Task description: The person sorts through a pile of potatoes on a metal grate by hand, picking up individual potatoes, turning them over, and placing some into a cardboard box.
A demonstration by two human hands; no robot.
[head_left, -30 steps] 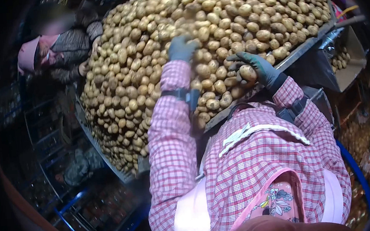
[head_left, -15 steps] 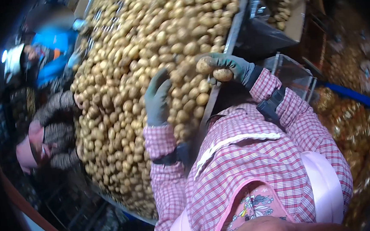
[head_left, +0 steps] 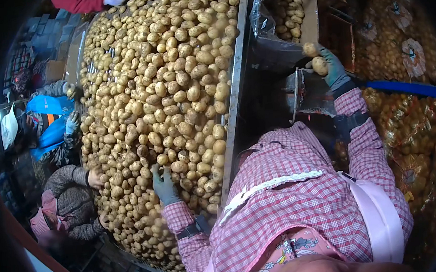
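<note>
Two potatoes (head_left: 319, 65) are gripped in my gloved right hand (head_left: 333, 70), which is beyond the table's metal edge, near an open cardboard box (head_left: 308, 16). Part of its fingers is hidden behind the potatoes. My gloved left hand (head_left: 166, 187) rests at the pile of potatoes (head_left: 173, 78), thumb and fingers apart. Its fingertips reach among several potatoes, and I see none held in it. The box near my right hand has a plastic liner and potatoes inside.
The metal rim (head_left: 234, 84) separates the pile from the boxes. Bagged potatoes (head_left: 406, 158) lie at the right, by a blue bar (head_left: 409, 91). Across the table, a person in a pink head covering (head_left: 46, 213) and another in blue (head_left: 52, 117) reach toward the pile. A red sleeve (head_left: 79, 1) shows at top.
My right hand has carried the two potatoes right, off the pile and across the metal rim toward the box. My left hand has moved down and left onto the potatoes. The view has shifted.
</note>
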